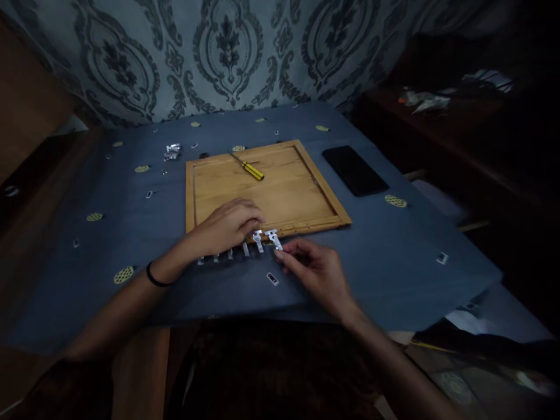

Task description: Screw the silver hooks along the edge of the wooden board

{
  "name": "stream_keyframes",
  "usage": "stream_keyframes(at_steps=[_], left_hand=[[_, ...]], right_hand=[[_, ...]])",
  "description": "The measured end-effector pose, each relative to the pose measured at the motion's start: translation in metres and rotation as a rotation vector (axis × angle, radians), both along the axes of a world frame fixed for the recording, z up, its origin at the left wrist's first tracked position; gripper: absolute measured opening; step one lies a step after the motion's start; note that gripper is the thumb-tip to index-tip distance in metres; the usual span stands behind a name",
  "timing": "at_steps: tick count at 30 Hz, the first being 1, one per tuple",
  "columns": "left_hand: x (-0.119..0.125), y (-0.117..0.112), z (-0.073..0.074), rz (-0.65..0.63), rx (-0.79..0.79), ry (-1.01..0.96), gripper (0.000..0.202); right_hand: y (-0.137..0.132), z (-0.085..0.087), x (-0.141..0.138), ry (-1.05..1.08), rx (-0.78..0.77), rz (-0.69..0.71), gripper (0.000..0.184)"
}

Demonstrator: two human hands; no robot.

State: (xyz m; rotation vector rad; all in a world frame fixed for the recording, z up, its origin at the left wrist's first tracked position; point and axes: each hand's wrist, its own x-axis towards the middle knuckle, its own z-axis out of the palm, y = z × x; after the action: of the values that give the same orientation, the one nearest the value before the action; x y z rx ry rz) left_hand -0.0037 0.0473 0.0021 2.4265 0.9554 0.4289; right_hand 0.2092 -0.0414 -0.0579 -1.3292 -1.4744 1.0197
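A framed wooden panel point(262, 189) lies on the cloth-covered table. My right hand point(319, 271) pinches a silver metal hinge point(274, 239) between thumb and fingers, at the panel's near edge. Beside it another hinge point(258, 240) sits against the same edge. Over the panel's front left side lies my left hand point(227, 224), its fingers curled together close to that second hinge; whatever is in them is hidden. Several more metal pieces point(230, 254) stick out along the edge below my left hand. A yellow-handled screwdriver point(252, 170) rests across the far part of the panel.
To the panel's right lies a black phone point(355, 170). A small heap of metal hinges point(172, 151) is at the back left, with tiny bits point(164, 172) near it. The blue patterned tablecloth point(415, 251) reaches a patterned curtain point(227, 52) behind.
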Motion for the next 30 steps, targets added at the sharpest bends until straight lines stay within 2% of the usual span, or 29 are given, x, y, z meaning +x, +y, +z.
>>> stream_keyframes(at_steps=[10,30], left_hand=[[-0.0033,-0.0013,-0.0011,0.003,-0.025,0.057,0.023],[0.0018,0.0005,0.0068,-0.084,-0.035,0.162,0.022]], right_hand=[[-0.0009,0.0055,-0.0031,-0.091,0.032,0.010,0.023],[-0.0010,0.0073,-0.0043,-0.119,0.030,-0.007,0.022]])
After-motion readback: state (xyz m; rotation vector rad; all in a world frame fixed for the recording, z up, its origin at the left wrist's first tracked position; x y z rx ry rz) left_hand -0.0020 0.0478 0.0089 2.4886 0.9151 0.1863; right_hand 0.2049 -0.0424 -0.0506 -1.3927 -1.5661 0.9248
